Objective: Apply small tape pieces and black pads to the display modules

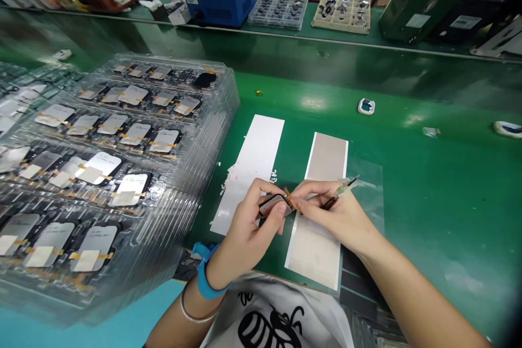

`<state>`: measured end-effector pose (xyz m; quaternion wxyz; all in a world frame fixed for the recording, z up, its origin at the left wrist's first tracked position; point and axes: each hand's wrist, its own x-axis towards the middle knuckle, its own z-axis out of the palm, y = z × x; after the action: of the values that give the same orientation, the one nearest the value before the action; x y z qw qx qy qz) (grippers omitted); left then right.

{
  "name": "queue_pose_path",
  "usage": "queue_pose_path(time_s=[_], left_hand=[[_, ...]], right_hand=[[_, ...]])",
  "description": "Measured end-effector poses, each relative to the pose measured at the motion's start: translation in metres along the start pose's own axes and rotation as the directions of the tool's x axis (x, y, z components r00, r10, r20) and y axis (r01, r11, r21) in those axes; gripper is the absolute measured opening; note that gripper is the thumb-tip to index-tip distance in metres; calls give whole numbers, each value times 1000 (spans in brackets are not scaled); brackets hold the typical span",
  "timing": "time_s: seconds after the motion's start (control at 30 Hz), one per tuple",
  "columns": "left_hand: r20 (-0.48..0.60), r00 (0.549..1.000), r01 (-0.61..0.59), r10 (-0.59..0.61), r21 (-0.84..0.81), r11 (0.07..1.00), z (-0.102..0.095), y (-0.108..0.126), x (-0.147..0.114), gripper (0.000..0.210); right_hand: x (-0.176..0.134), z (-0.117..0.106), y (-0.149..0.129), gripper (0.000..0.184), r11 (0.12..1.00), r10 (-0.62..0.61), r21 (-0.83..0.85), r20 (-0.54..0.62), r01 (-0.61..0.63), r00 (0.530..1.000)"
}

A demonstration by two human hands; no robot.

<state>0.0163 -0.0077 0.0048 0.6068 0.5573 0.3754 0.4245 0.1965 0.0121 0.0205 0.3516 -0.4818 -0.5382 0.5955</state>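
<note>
My left hand [248, 228] is closed around the edges of a small display module [271, 205] with a grey back and dark rim, held tilted above the bench. The fingers of my right hand [342, 220] pinch at the orange flex cable [287, 194] on the module's right side. A thin dark pointed tool [354, 180], with something clear wrapped round it, lies tucked in that same hand; its kind I cannot make out. Under my right hand lies a beige sheet with white borders [326, 157]. Beside my left hand is a white strip [261, 144].
Stacked clear plastic trays [207, 147] with several grey-backed modules stand at the left. Small white scraps [228, 174] lie by the strip. A clear film [369, 201] and a small white-framed part [366, 106] are at the right. A blue box [222, 5] stands on the back shelf.
</note>
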Motion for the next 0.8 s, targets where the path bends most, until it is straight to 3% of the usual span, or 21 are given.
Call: queue_pose_path(time_s=[0.17,0.47,0.63,0.8], left_hand=[[23,999,32,-33,39,999,-1,-2,-1,9],[67,993,91,-92,19,996,-1,-2,-2,13],[90,980,183,-175,-82,980,-3,-1,-4,17],[79,979,193,-186,-89,977,-2,-1,-4,16]], right_hand=[[-2,0,3,33,998,67,21,30,-67,997],[-2,3,2,28,999,15,-41,-9,-16,1000],[-2,6,2,30,1000,10,-23,-14,-10,1000],[-7,12,0,21,998,-57,4,-83,57,995]])
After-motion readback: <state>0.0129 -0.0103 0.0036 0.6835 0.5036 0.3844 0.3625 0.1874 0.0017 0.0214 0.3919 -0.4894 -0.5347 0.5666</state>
